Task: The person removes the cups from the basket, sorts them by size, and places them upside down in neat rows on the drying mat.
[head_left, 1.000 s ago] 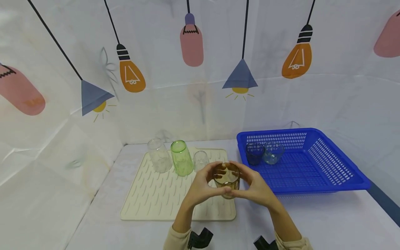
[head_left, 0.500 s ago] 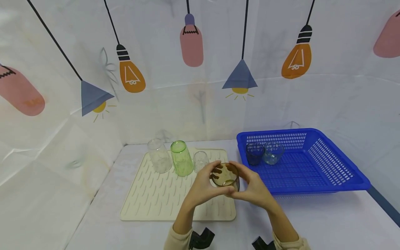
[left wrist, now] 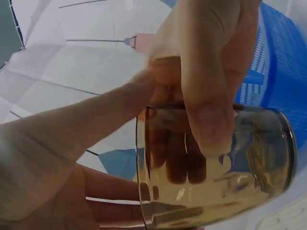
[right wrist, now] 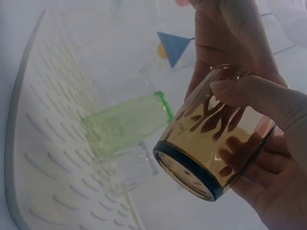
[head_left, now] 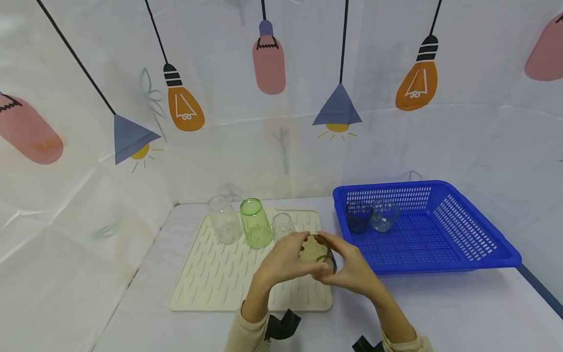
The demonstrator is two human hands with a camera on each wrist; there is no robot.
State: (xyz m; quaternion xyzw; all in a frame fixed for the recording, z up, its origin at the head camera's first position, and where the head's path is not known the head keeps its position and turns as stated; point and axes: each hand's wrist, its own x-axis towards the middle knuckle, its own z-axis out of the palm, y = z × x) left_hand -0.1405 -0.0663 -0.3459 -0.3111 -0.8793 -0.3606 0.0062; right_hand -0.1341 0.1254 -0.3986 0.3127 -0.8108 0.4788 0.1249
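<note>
Both hands hold an amber drinking glass (head_left: 314, 250) above the front right part of the drying mat (head_left: 206, 293). Its mouth tips toward the head camera. My left hand (head_left: 281, 259) has thumb and fingers round its left side, near the rim in the left wrist view. From the right, my right hand (head_left: 354, 269) grips it, the thumb pressed along the wall. The right wrist view shows the glass (right wrist: 216, 134) tilted, with its thick dark base toward that camera. Fingers behind it show through the amber wall.
On the mat's back part stand a tall clear glass (head_left: 225, 220), a green glass (head_left: 256, 224) and a small clear glass (head_left: 283, 226). To the right, a blue plastic basket (head_left: 479, 230) contains a dark glass (head_left: 358, 217) and a clear glass (head_left: 384, 215).
The amber glass has tilted further, its mouth turning toward the head camera. Both hands have turned with it and shifted slightly left, keeping their hold.
</note>
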